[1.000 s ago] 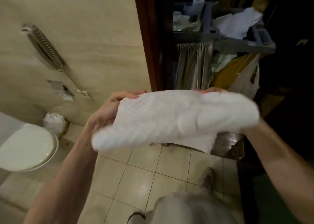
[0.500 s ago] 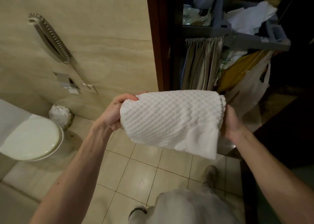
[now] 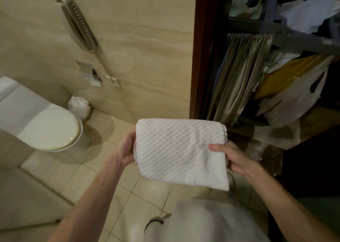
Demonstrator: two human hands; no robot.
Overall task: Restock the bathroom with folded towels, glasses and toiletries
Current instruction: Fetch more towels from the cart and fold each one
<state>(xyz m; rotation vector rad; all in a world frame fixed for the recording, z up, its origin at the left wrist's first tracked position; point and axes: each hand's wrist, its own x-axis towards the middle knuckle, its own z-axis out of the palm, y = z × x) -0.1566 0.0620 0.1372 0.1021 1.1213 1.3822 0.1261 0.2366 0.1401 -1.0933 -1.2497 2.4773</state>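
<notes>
locate the folded towel [image 3: 176,149] in mid-air above the tiled floor [image 3: 150,203], between both hands, near the cart [image 3: 294,45] at the doorway. confirm left hand [image 3: 127,149] gripping the left edge; confirm right hand [image 3: 228,159] pinching the lower right corner, thumb on top. expect the loose lower layer to sag open if the right pinch slackens. avoid releasing either grip before set-down: risks a drop onto the floor and a soiled towel.

The left forearm [image 3: 103,186] and right forearm [image 3: 272,192] are bare. A pale grey garment [image 3: 202,223] covers the body, a dark curved strap [image 3: 154,222] at its edge.
</notes>
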